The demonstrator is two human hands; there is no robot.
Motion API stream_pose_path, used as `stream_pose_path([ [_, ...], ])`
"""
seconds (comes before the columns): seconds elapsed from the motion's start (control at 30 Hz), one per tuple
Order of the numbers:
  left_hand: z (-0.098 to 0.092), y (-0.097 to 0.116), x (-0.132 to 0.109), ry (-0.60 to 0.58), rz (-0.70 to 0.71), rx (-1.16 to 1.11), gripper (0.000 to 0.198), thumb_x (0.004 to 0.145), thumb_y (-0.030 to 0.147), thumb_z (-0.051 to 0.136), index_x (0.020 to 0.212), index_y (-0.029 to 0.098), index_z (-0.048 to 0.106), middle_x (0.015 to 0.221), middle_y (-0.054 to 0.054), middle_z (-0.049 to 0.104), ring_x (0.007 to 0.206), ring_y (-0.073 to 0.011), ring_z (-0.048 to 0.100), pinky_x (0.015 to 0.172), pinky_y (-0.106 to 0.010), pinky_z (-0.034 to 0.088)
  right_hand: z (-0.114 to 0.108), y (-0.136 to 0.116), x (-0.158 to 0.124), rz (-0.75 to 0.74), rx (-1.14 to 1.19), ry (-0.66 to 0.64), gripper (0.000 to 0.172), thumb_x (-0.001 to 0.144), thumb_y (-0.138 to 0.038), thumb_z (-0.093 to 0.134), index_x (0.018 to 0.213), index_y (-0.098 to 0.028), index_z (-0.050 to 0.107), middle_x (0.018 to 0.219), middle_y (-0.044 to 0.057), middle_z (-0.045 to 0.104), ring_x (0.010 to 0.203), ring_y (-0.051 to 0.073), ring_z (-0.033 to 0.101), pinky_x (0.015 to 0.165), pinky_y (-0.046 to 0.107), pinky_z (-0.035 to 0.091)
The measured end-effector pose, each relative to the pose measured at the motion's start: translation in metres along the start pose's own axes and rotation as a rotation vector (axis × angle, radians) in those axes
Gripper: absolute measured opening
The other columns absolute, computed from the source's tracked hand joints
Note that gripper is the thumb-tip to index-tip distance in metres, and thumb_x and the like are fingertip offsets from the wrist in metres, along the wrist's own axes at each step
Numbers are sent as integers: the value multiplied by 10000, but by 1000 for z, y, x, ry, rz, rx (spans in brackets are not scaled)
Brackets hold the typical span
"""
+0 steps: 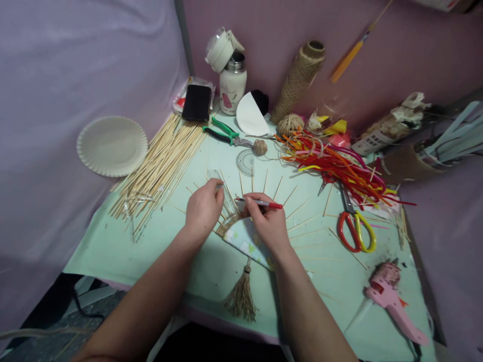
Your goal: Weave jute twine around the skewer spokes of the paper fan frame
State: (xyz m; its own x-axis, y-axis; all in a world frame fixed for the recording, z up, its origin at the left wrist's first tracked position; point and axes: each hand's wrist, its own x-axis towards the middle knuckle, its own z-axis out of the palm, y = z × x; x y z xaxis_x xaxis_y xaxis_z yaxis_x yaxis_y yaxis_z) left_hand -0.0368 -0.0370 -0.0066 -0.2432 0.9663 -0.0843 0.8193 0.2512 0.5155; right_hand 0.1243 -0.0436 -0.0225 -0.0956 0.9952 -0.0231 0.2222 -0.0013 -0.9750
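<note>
A half-round floral piece (pixel 241 240) with a twine-covered curved edge lies on the table, thin sticks (pixel 278 187) fanning out from it and a twine tassel (pixel 243 296) below. In my right hand (pixel 268 223) is a red pen (pixel 269 204), its tip pointing left over the sticks. My left hand (pixel 206 207) has its fingers closed at a clear ruler (pixel 228 201), which lies along one stick and reaches the curved edge. The left fingertips are partly hidden. Beyond both hands lies a clear protractor (pixel 246 162).
Loose sticks (pixel 166 163) and a paper plate (pixel 112 146) lie at left. Green-handled pliers (pixel 222 131), an open bottle (pixel 233 85) and a twine cone (pixel 300 80) are behind. Coloured pipe cleaners (pixel 335 166), scissors (pixel 356 232) and a pink glue gun (pixel 394 304) occupy the right.
</note>
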Motion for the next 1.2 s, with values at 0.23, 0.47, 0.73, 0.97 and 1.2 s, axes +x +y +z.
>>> stream_pose_path([
  [0.23, 1, -1, 0, -4, 0, -9, 315, 905, 254, 445, 1145, 199, 641, 870, -66, 728, 816, -236, 664, 716, -311, 431, -2, -4, -1, 1, 73, 116, 296, 921, -434, 534, 910, -189, 700, 707, 12, 655, 659, 146, 614, 622, 252, 477],
  [0.47, 0, -1, -1, -10, 2, 2, 312, 906, 249, 441, 1140, 205, 641, 852, -66, 721, 812, -238, 658, 702, -314, 425, -3, -8, 0, 5, 192, 329, 286, 923, -431, 510, 883, -181, 643, 642, -7, 610, 605, 132, 588, 552, 233, 441],
  [0.73, 0, 0, -1, -10, -9, 3, 308, 908, 249, 450, 1145, 205, 640, 854, -61, 725, 811, -230, 663, 710, -303, 432, 0, -4, -1, -4, 63, 96, 246, 904, -413, 571, 848, -188, 651, 659, -10, 631, 602, 128, 582, 586, 241, 457],
  [0.97, -1, 2, -1, -21, -14, -17, 304, 907, 247, 457, 1146, 200, 640, 865, -65, 725, 814, -233, 665, 727, -310, 439, 1, -2, 1, 2, 9, 47, 252, 897, -420, 576, 861, -187, 667, 679, 3, 668, 607, 141, 620, 592, 245, 479],
  [1.2, 1, 1, -1, -8, -8, -23, 307, 907, 250, 455, 1151, 200, 635, 846, -62, 719, 805, -227, 659, 730, -307, 437, 1, -2, 2, 8, -6, 58, 237, 892, -401, 578, 844, -187, 668, 664, 3, 668, 590, 141, 624, 584, 244, 476],
])
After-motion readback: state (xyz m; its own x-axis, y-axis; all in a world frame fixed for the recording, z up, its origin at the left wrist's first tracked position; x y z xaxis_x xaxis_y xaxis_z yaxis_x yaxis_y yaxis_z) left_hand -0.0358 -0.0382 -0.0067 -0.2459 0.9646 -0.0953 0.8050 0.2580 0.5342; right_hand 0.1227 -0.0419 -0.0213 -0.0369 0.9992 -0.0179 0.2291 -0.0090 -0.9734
